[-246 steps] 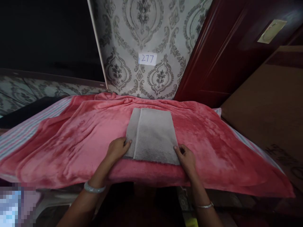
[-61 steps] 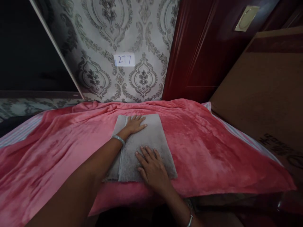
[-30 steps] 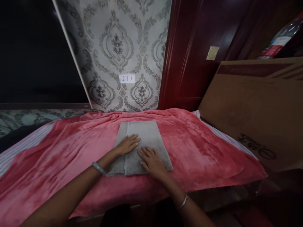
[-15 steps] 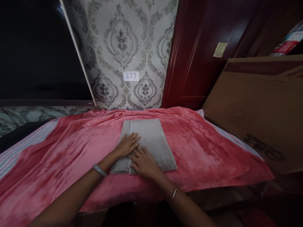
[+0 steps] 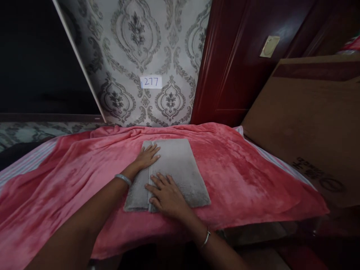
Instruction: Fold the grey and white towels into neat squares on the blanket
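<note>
A folded grey plush cloth (image 5: pixel 177 157), perhaps a towel, lies flat on a pink blanket (image 5: pixel 233 176). Near its left side runs a raised edge or seam from front to back. My left hand (image 5: pixel 147 155) rests on the far left part of the cloth, palm down with fingers spread. Closer to me, my right hand (image 5: pixel 167 195) lies flat across the seam near the front edge, its fingers also apart. Both hands press on the cloth without gripping it.
A large cardboard box (image 5: pixel 306 120) stands at the right, beside a dark red door panel (image 5: pixel 227 56). On the left is a dark screen (image 5: pixel 45 60). A paper label (image 5: pixel 151 81) marked 277 sticks to the patterned wall. Striped fabric (image 5: pixel 30 155) shows under the blanket.
My hands have moved apart: the left slid up toward the cloth's far left corner, and the right shifted slightly toward me. The view has tilted a little.
</note>
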Available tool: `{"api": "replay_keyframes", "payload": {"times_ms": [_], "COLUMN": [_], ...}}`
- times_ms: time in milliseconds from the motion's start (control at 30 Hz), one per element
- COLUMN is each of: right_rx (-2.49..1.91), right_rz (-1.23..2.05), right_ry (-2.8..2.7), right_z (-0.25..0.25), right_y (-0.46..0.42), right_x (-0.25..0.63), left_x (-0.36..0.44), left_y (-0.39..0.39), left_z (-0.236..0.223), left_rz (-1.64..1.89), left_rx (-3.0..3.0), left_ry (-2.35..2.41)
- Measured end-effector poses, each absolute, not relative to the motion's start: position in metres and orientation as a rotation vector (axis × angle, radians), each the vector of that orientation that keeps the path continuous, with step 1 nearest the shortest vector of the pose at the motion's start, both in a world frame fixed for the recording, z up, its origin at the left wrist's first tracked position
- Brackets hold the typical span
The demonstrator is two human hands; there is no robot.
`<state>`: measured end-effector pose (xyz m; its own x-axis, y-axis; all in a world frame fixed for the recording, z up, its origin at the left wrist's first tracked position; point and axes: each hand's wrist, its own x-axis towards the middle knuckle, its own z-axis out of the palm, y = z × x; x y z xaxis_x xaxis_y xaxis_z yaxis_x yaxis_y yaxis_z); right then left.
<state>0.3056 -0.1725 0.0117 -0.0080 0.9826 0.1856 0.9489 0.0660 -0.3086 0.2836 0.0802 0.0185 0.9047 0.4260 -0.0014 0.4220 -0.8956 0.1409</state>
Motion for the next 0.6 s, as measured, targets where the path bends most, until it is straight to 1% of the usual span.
{"api": "replay_keyframes", "payload": {"times_ms": [433, 600], "right_rx": [-1.904, -1.908], "right_rz": [0.209, 0.215], "right_ry": [-1.969, -1.966], "right_z": [0.014, 0.012], "right_y": [-0.174, -0.174], "right_x": [0.307, 0.307], "left_x": [0.312, 0.315], "left_y": [0.105, 0.108], "left_z": [0.021, 0.020], "left_rz": [0.064, 0.084], "left_rx": [2.919, 2.911], "left_ry": [0.828, 0.808]}}
